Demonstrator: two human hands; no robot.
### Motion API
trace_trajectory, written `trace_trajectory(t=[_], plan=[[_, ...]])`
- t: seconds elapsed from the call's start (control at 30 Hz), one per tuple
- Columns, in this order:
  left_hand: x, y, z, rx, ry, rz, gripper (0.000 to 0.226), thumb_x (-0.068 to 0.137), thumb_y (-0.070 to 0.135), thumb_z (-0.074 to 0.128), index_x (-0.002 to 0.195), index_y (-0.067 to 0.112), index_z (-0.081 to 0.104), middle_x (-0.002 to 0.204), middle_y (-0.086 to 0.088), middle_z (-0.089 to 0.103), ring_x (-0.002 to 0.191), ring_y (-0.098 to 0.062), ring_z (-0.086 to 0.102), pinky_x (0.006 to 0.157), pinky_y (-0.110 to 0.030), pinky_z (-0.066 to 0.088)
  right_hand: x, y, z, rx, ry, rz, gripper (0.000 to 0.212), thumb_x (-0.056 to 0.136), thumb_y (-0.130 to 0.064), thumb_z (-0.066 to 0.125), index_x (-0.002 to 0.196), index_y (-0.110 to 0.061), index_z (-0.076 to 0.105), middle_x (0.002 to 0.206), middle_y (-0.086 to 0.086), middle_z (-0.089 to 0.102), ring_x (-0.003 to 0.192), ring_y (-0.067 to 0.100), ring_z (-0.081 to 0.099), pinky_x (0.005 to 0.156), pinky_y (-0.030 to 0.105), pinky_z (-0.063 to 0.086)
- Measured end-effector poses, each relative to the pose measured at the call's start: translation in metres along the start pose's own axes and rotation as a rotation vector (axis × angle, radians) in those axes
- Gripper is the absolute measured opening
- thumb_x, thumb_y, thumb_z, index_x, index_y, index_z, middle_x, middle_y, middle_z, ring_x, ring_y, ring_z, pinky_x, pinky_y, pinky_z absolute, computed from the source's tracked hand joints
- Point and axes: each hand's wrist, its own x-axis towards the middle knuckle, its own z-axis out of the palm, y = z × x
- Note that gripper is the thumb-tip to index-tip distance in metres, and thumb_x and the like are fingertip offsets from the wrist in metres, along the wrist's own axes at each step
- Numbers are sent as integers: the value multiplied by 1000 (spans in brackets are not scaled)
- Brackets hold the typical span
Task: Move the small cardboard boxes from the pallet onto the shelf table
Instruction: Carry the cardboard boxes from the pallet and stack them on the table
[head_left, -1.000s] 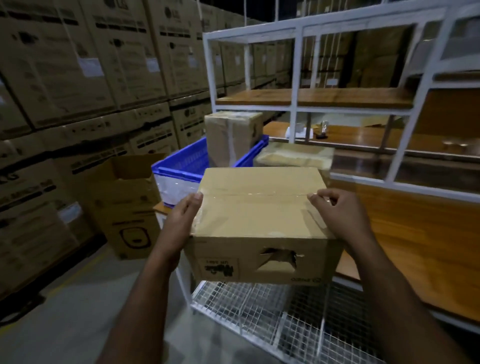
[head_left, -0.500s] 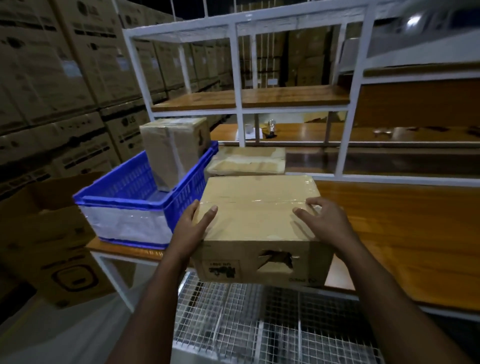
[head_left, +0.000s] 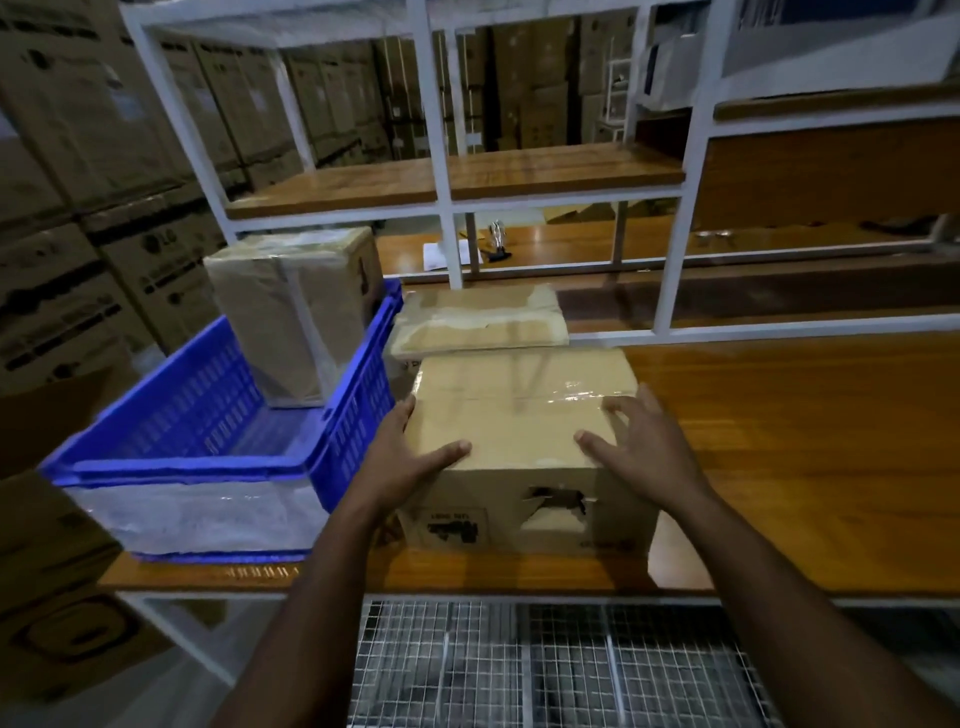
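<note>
Small cardboard box (head_left: 524, 415) set on the wooden counter (head_left: 810, 457), touching a flatter box (head_left: 480, 319) behind; left hand (head_left: 410, 457) and right hand (head_left: 636, 449) spread flat against it. Risk: further pushing may shove the flatter box backward

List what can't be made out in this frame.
- Label on the torn-front box, head view: too blurred to read.
- Left hand fingertips: hidden behind the box's left side.
- Flat box: its front is hidden by the torn-front box.
- Small items on the far table: too small to identify.
</note>
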Motion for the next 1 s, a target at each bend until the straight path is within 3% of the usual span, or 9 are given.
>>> trace_trajectory(t=[0.13, 0.23, 0.33, 0.43, 0.57, 0.8, 0.9, 1.0], plan=[[18, 9, -6, 129, -53, 25, 100, 71, 44, 88, 152, 23, 32, 138, 11, 43, 130, -15, 44, 100, -33, 44, 10, -4, 1, -77, -16, -5, 70, 86, -56, 67, 142, -21, 43, 154, 8, 36, 133, 26, 42, 94, 36, 43], [33, 19, -6, 179, -61, -58, 114, 67, 59, 86, 155, 17, 29, 151, -2, 45, 139, -27, 45, 109, -42, 42, 30, -4, -3, 35, -96, 89, 84, 74, -57, 78, 139, -21, 38, 137, 5, 51, 113, 20, 52, 78, 30, 45], [38, 24, 2, 165, -11, -141, 130, 52, 77, 82, 156, 19, 28, 155, -8, 44, 141, -31, 45, 110, -48, 42, 43, 0, -9, 182, -226, 194, 108, 66, -54, 86, 148, -16, 26, 141, 7, 50, 122, 28, 52, 87, 37, 49], [39, 19, 8, 217, 32, -220, 123, 62, 63, 86, 157, 18, 23, 158, -10, 38, 143, -33, 40, 111, -51, 39, 46, 4, -12, 266, -277, 277, 123, 62, -50, 90, 152, -16, 14, 148, 9, 41, 131, 32, 44, 97, 43, 45], [44, 20, 11, 247, 41, -257, 125, 60, 65, 86, 157, 18, 23, 159, -11, 37, 143, -34, 39, 110, -52, 40, 54, 11, -9, 287, -305, 294, 128, 59, -49, 91, 153, -18, 9, 149, 10, 39, 133, 34, 42, 104, 48, 44], [45, 17, 14, 290, 74, -238, 123, 64, 64, 84, 158, 17, 22, 160, -11, 35, 145, -34, 37, 111, -51, 39, 56, 13, -4, 227, -303, 269, 150, 34, -69, 80, 155, -23, 5, 154, 12, 35, 136, 37, 40, 105, 55, 44], [47, 18, 12, 318, 47, -258, 121, 64, 69, 82, 156, 16, 25, 159, -12, 37, 142, -33, 40, 109, -49, 41, 58, 12, -6, 226, -323, 269, 147, 37, -71, 78, 156, -21, 6, 154, 12, 35, 136, 37, 41, 104, 54, 45], [55, 20, 9, 345, 20, -295, 115, 65, 74, 78, 152, 16, 30, 155, -13, 42, 137, -33, 46, 103, -47, 45, 71, 5, -5, 169, -279, 287, 128, 63, -68, 77, 156, -11, 10, 151, 15, 40, 131, 36, 47, 99, 47, 48]])
